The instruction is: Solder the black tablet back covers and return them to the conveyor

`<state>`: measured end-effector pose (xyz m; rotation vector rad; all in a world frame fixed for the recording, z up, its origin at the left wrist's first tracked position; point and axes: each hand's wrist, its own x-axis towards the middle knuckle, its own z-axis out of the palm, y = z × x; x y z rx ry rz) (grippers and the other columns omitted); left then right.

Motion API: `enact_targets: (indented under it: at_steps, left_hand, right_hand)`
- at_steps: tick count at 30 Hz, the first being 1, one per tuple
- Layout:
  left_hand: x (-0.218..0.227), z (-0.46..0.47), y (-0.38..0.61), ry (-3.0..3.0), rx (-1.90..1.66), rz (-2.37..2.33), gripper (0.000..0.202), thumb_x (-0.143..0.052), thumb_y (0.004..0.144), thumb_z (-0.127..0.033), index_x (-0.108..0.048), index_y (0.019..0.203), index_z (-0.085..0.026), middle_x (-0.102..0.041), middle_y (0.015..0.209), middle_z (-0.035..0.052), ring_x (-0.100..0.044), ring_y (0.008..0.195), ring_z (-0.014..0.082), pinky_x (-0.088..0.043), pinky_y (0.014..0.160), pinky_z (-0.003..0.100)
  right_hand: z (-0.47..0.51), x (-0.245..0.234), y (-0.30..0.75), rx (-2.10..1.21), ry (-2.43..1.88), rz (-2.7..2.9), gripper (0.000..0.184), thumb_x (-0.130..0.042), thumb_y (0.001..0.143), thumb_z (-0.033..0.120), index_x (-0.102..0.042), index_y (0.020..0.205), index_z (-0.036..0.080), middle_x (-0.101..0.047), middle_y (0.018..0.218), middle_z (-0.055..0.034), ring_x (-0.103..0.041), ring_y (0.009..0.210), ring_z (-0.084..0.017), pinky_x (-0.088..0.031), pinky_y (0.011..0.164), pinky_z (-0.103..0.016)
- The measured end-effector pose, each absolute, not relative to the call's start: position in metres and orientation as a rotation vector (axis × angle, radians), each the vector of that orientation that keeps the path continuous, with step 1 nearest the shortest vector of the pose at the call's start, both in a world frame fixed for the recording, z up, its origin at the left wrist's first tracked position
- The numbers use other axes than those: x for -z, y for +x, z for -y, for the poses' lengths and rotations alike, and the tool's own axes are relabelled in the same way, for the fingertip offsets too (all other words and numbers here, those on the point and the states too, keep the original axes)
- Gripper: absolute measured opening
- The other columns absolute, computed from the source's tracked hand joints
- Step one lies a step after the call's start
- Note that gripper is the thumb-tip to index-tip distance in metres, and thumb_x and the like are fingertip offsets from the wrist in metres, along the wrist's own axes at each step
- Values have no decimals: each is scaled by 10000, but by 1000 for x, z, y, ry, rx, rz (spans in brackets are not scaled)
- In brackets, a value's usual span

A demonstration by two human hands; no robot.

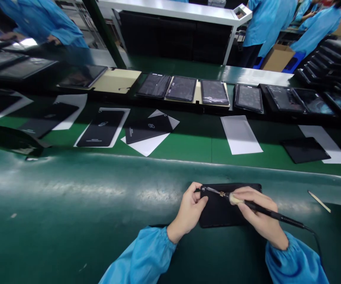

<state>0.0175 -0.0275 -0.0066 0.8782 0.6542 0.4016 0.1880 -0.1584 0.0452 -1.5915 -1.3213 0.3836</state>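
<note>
Under R hand [261, 217], iron [272, 214]: tablet [218, 213] edge

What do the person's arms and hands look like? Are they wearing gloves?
No gloves: the left hand and the right hand are bare. Both arms are covered by loose, bright blue sleeves, the left sleeve and the right sleeve. Each is gathered into a snug, puffy cuff at the wrist. No watch, rings or markings show.

Green bench [70, 205] with black panel [218, 215] and thin stick [319, 201]; belt [194, 144] beyond with white sheets [240, 135], black covers [102, 128].
</note>
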Motion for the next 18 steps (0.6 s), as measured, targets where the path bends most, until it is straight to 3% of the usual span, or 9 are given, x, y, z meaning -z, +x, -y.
enact_targets:
  at_steps: [18]
  left_hand:
    - [7,29,19,898,-390,-662,326,-761,793,-313,-486,939,-218,-655,643,-47,-571,504,94,-402,510,182]
  right_hand:
    - [160,-42,190,-386,-1578,1276,103,-647,922,231,-743,956,214,-744,858,-68,-718,820,-221,-588,711,-338]
